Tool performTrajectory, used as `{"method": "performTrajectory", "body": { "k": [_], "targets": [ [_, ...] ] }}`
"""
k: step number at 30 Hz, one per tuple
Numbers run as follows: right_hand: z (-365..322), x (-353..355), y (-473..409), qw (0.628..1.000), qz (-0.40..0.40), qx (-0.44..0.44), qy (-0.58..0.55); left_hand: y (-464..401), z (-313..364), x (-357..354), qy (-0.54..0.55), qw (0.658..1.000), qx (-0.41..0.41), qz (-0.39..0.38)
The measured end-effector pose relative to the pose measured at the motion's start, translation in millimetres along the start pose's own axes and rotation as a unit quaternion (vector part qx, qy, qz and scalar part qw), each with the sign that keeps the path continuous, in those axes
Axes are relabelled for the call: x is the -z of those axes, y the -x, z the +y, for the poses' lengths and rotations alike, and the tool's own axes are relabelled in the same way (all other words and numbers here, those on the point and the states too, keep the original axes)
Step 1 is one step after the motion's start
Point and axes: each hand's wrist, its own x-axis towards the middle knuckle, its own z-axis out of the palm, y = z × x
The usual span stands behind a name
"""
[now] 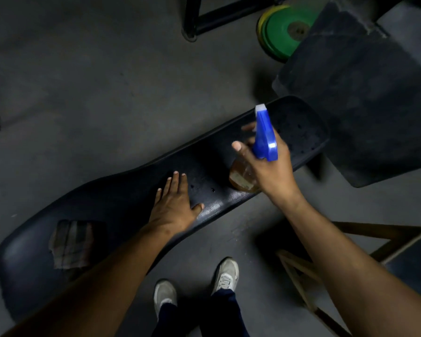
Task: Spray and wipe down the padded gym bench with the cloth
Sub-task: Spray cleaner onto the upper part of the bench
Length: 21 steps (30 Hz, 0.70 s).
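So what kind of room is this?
Most likely a gym. There's a long padded bench, green weight plates leaning on the floor, and a black metal frame behind them.

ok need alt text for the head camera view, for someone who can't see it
Seen from above, a person's right hand holds a blue-topped spray bottle over a long dark padded bench, while the left hand lies flat on the padding. A folded checked cloth lies on the bench's left end.
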Motion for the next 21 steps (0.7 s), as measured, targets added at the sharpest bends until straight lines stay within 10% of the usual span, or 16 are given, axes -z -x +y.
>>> {"method": "performTrajectory", "body": {
  "k": [21],
  "targets": [
    [46, 10, -53, 0.994, -0.106, -0.003, -0.012, -21, 19, -19, 0.013, 0.999, 0.035, 0.014]
  ]
}}
